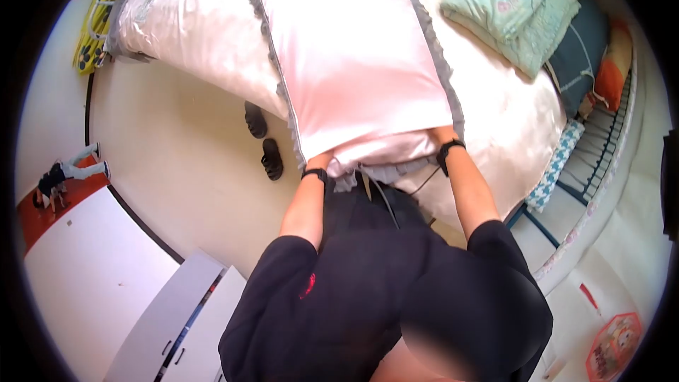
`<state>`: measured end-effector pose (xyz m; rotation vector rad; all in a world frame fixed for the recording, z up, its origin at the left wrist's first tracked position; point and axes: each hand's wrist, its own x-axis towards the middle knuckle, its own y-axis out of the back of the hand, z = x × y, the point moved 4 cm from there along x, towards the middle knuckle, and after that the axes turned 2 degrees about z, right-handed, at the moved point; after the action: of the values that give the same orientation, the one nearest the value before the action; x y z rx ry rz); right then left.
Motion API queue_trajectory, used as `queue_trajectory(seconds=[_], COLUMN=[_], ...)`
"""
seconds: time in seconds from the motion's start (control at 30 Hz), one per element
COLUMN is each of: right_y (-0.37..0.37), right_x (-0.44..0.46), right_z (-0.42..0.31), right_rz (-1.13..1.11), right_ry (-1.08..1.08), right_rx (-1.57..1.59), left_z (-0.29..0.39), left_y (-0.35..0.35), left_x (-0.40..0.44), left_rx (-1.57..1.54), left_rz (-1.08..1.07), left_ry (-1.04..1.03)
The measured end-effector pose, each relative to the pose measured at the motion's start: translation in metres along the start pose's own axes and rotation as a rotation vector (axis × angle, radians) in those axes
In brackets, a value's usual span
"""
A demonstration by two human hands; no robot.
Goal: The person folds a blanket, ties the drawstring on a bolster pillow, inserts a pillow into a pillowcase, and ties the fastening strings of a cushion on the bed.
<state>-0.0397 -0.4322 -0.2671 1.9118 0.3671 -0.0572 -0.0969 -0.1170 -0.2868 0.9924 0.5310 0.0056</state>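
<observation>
A pink satin pillowcase [361,64] with grey ruffled edges lies full and smooth in front of me, its far part on the bed. Its near end is folded and bunched close to my body. My left hand [320,160] grips the near left corner, fingers tucked into the fabric. At the near right corner my right hand [443,134] holds the cloth, its fingers mostly hidden under the pink fold. Black bands circle both wrists. Thin dark cords hang between my arms below the pillowcase.
The bed has a pale pink satin cover [495,134]. A folded mint-green blanket [506,7] and a dark cushion [583,49] lie at the right, by a metal bed rail [612,134]. Black slippers [271,159] sit on the floor; a white cabinet [166,318] stands lower left.
</observation>
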Motion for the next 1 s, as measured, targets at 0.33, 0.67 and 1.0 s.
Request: queue_trajectory(seconds=[0.33,0.67,1.0], right_y=[0.041,0.342,0.104], right_x=[0.031,0.13,-0.047], right_z=[0.004,-0.092,-0.009], right_rz=[0.078,0.59,0.43], right_ry=[0.015,0.131,-0.133], right_rx=[0.044,-0.29,0.275], left_z=[-0.021,0.208,0.07], left_y=[-0.005,0.275,0.096], left_x=[0.014,0.062,0.042], left_rx=[-0.043,-0.271,0.016], left_rz=[-0.09,0.558,0.109], left_ry=[0.112,-0.622,-0.27])
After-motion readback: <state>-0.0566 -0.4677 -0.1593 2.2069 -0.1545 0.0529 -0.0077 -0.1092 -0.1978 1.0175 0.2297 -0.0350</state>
